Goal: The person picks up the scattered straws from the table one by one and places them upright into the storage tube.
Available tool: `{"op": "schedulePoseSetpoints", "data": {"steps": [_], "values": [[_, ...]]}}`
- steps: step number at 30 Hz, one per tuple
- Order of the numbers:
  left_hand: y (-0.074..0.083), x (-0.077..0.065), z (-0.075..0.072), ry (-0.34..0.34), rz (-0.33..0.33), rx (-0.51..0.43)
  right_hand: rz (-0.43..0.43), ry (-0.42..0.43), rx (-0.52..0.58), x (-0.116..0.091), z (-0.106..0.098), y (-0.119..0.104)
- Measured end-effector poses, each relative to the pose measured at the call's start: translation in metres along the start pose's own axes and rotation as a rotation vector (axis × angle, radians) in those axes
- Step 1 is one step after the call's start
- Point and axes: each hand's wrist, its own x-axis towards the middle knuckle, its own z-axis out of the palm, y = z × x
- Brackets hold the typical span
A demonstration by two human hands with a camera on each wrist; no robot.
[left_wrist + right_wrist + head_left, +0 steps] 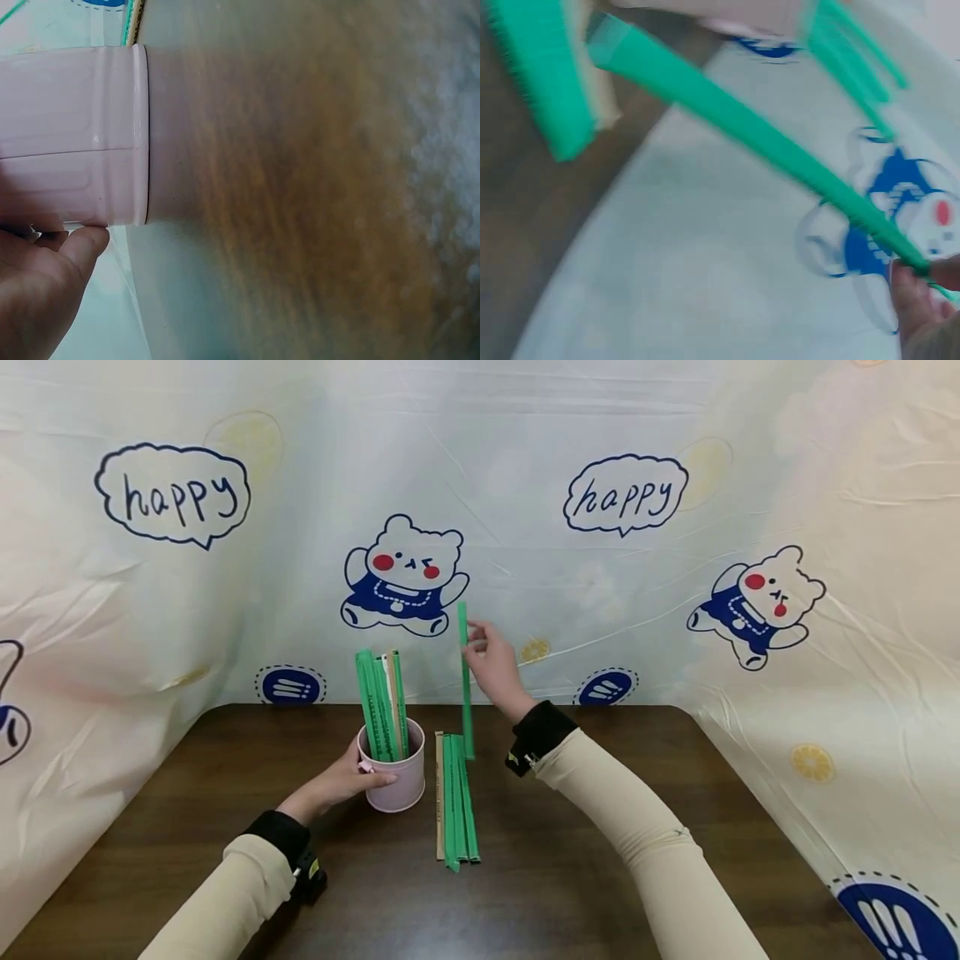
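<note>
My left hand (341, 787) grips a small pink metal bucket (396, 783) by its left side, thumb across the front. Several long, thin green packets (372, 702) stand in the bucket, with white and tan ones among them. Above the table, my right hand (495, 667) pinches one long green packet (466, 693) near its top, and it hangs almost upright. In the right wrist view, the held packet (742, 127) slants down from the fingertips and is slightly blurred. Beneath its lower end lie several green packets (457, 802) beside a tan one (440, 802).
A dark brown wooden table (600, 827) lies under everything. Behind and around it hangs a pale curtain (517, 435) printed with bears, lemon slices and speech bubbles. The bucket stands just left of the packets lying on the table.
</note>
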Motion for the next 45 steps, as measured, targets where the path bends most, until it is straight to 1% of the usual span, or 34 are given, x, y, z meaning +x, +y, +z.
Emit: {"op": "schedulePoseSetpoints", "data": {"steps": [1,4,6,8,11,14,17,21,24,30,35,40,43,45], "values": [[-0.001,0.0,0.0,0.002,0.001,0.0,0.008,0.03,0.038,-0.001,-0.001,-0.022],[-0.003,0.001,0.001,-0.001,0.004,0.0,-0.073,0.113,0.15,-0.002,0.006,-0.052],[-0.004,0.001,0.002,-0.003,-0.002,0.001,-0.098,0.141,0.187,-0.004,0.015,-0.062],[-0.004,0.0,0.003,-0.004,-0.009,0.003,-0.116,0.131,0.212,-0.006,0.027,-0.066],[-0.004,0.0,0.004,-0.002,-0.022,0.007,-0.122,0.07,0.213,-0.015,0.047,-0.066],[-0.004,0.0,0.003,-0.003,-0.008,0.012,-0.123,0.006,0.183,-0.026,0.067,-0.059],[-0.003,0.0,0.004,-0.006,0.015,0.017,-0.125,-0.039,0.149,-0.036,0.085,-0.05],[-0.002,-0.002,0.007,-0.006,0.003,0.021,-0.126,-0.096,0.069,-0.048,0.101,-0.038],[-0.003,-0.003,0.008,-0.011,-0.012,0.016,-0.118,-0.129,0.017,-0.053,0.107,-0.031],[-0.002,0.0,0.007,-0.005,-0.002,0.018,-0.07,-0.17,-0.012,-0.058,0.112,-0.023],[-0.001,0.003,0.006,-0.001,0.012,0.02,-0.063,-0.159,-0.024,-0.056,0.109,-0.02],[0.0,0.003,0.005,0.005,0.022,0.02,-0.069,-0.115,-0.028,-0.052,0.097,-0.016],[0.002,0.001,0.005,0.019,0.02,0.015,-0.056,-0.09,-0.017,-0.049,0.084,-0.01],[0.003,0.0,0.004,0.027,0.021,0.014,-0.051,-0.067,-0.009,-0.047,0.074,-0.002]]}}
